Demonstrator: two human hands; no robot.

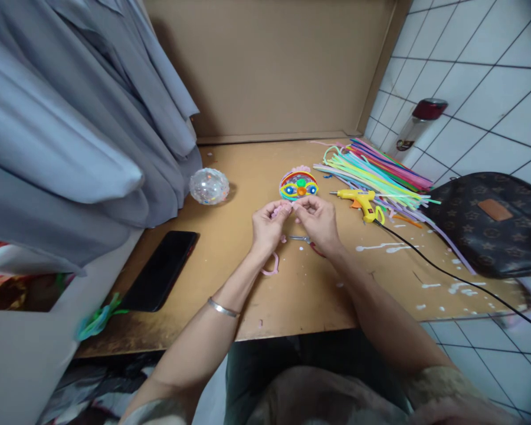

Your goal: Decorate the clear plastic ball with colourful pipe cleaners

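Observation:
Over the middle of the table, my left hand point(268, 224) is closed in a pinch on a pink pipe cleaner point(275, 212). My right hand point(318, 221) meets it fingertip to fingertip, also pinched on the pipe cleaner; the small end between the fingers is mostly hidden. A loose pink pipe cleaner piece point(271, 267) curves on the table beside my left wrist. Scissors point(299, 238) with a red handle lie partly under my right hand. Just beyond my fingers sits a round, colourful face ornament point(300, 186) with blue eyes, an orange nose and pink curls on top.
A yellow glue gun point(358, 200) with a black cord point(420, 255) lies right of my hands. Behind it spreads a pile of pipe cleaners point(376, 168), near a bottle point(418, 127) and a brown bag point(491, 227). Leftward are a clear ball point(209, 186), a phone point(161, 270) and a grey curtain point(92, 118).

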